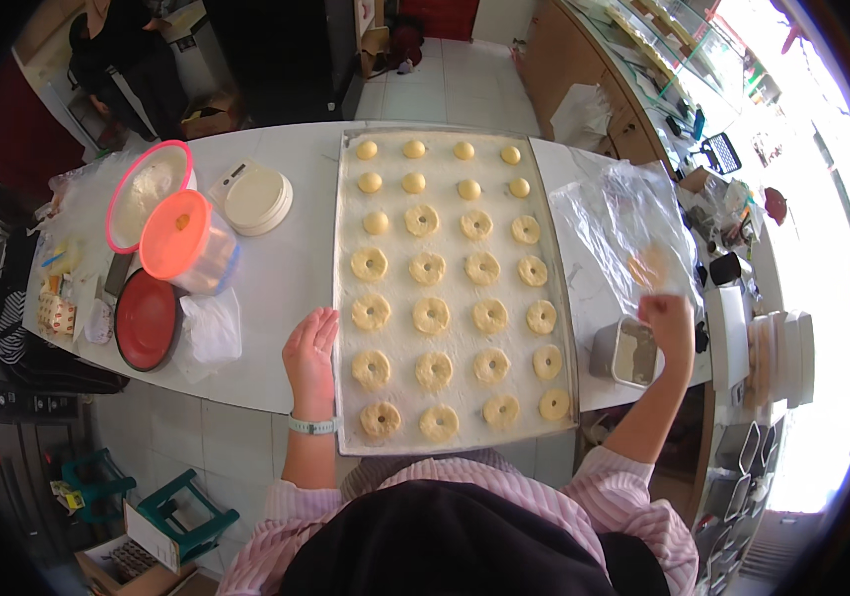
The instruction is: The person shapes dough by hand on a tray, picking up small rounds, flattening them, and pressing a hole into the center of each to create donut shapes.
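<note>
My left hand [311,350], a pale band [313,426] on its wrist, stands at the left edge of the tray [401,341], its fingers straight and side by side, gripping nothing; I cannot tell whether they touch the rim. My right hand [667,323] is curled into a fist over the far right corner of a metal tin [606,350]; whether anything is inside it, I cannot tell. The tray lies between my hands on the white tabletop [286,268]. Dough rings [421,316] fill its four rows closest to me, level with my hands and nearer. Further off, past my fingertips, one row has three rings and a ball, and the last two rows hold only dough balls [414,183], four in each. Left of my left hand sit a plastic bag [211,333] and a red bowl [147,318]; beyond them, an orange-lidded tub [174,236], a scale [256,199] and a pink-rimmed bowl [124,204]. Beyond my right hand spreads clear plastic [604,214]. Farthest off, ahead and to the left, stands a person in dark clothes [132,60].
</note>
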The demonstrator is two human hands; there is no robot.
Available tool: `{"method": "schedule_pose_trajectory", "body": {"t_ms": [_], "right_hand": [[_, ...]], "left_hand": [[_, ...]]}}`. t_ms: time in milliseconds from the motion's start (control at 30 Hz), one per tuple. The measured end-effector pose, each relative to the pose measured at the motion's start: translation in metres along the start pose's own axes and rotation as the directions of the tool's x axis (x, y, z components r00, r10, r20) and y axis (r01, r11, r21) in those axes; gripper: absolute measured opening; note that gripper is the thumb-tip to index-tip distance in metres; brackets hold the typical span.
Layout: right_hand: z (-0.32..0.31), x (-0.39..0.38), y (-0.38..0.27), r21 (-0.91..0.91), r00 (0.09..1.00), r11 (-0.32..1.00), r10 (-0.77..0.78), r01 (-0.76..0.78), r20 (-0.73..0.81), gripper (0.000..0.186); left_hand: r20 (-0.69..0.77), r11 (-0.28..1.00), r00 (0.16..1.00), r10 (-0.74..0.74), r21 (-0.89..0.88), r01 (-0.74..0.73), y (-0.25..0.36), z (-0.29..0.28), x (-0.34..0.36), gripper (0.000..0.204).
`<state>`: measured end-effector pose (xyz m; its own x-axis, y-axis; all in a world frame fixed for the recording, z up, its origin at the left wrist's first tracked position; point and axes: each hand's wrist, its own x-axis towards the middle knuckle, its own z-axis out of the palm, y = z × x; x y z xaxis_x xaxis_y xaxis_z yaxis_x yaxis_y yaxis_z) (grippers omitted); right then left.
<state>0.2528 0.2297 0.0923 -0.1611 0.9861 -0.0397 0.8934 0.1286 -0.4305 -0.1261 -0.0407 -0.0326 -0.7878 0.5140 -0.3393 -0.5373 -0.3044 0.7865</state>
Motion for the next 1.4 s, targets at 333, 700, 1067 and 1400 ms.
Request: {"method": "schedule_pose_trajectory", "body": {"t_ms": [333, 700, 1067, 1400], "right_hand": [[0.062, -0.019, 0.091, -0.271, 0.986, 0.949, -0.143, 0.16, 0.082, 0.015], [0.177, -0.076, -0.167, 0.159, 0.53, 0.587, -0.795, 0.794, 0.295, 0.055], [0.283, 0.028, -0.257, -0.081, 0.456, 0.46, -0.813, 0.884, 0.363, 0.066], [0.291, 0.039, -0.251, -0.023, 0.464, 0.481, -0.831, 0.876, 0.308, 0.053]], "left_hand": [[0.233, 0.971, 0.946, -0.226, -0.021, 0.237, -0.019, 0.064, 0.002, 0.023], [0.58, 0.664, 0.681, -0.447, -0.295, 0.687, -0.034, 0.081, 0.0, 0.078], [0.228, 0.771, 0.959, -0.17, -0.575, 0.274, 0.03, -0.032, -0.006, 0.065], [0.146, 0.776, 0.97, -0.194, -0.582, 0.243, 0.031, -0.045, -0.005, 0.05]]}}
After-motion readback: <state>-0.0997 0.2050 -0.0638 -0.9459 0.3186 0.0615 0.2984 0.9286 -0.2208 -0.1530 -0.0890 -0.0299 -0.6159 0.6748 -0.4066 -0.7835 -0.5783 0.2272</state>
